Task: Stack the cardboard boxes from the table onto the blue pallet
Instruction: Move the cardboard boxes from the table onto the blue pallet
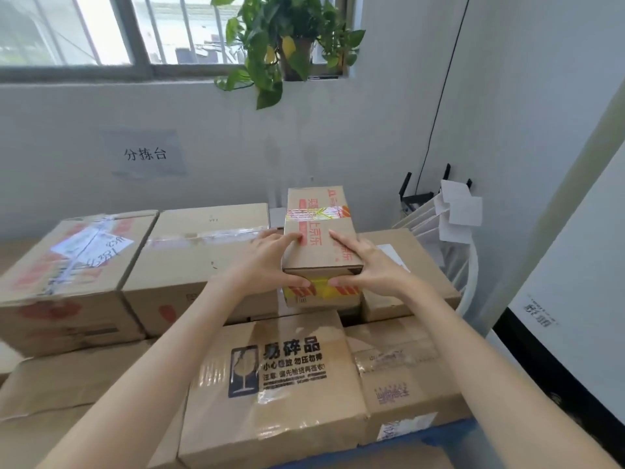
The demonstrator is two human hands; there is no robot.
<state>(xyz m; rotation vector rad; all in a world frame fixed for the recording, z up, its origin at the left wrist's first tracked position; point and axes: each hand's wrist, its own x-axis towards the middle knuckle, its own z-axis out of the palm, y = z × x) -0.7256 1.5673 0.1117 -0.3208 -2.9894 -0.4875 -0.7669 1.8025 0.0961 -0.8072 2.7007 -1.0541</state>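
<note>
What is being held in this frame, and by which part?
Both hands hold the small red-printed cardboard box by its near end: left hand on its left corner, right hand on its right corner.

This looks like a parcel sorting room. Lots of brown taped cardboard boxes [203, 255] with stuck-on labels sit packed close together. A paper sign with black writing [145, 154] on the white wall [338, 137] says "sorting bench" in Chinese. One big brown box [270, 384] shows a broken-glass picture. White paper slips [461, 208] sit in a rack [417, 213].
</note>
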